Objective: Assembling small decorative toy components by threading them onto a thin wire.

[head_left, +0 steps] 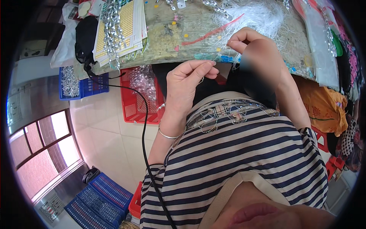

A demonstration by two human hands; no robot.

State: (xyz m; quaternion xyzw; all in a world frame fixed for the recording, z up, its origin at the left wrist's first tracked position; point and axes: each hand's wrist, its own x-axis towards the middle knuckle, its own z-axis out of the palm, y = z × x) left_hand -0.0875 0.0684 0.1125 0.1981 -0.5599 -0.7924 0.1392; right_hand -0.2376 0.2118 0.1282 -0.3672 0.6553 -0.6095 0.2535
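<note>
Cluttered worktable (167,42) above tiled floor (110,141)

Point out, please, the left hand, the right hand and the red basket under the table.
left hand (187,82), head view, on the back of the hand.
right hand (248,40), head view, on the knuckles.
red basket (131,108), head view, on its mesh wall.

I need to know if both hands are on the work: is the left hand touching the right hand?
Apart. The head view shows the left hand lower down, with dark cloth and the table edge visible between it and the raised right hand.
</note>
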